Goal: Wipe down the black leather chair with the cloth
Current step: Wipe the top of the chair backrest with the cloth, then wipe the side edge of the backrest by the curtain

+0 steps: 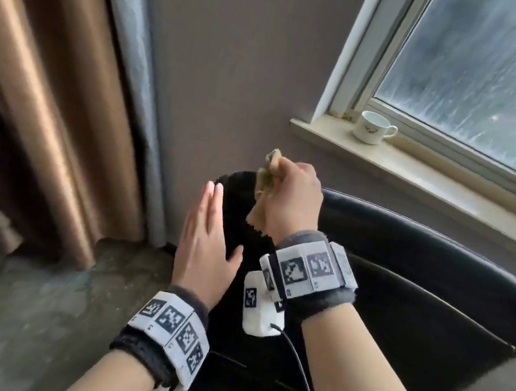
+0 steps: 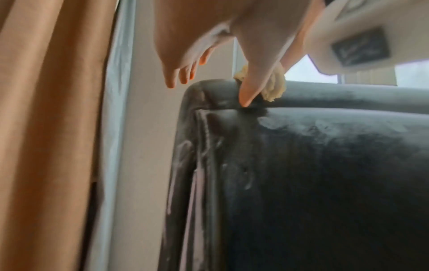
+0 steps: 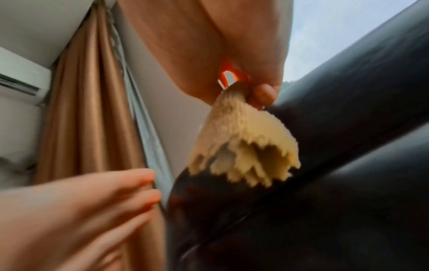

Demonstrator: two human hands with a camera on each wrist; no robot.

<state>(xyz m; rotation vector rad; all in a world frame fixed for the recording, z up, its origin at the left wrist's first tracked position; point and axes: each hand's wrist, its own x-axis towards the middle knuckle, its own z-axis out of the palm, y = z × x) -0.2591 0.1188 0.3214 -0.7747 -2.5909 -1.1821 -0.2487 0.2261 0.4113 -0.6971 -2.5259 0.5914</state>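
Both bare forearms reach forward, side by side.
The left hand (image 1: 202, 247) extends flat, fingers straight; the right hand (image 1: 293, 201) sits higher, fingers curled tight.
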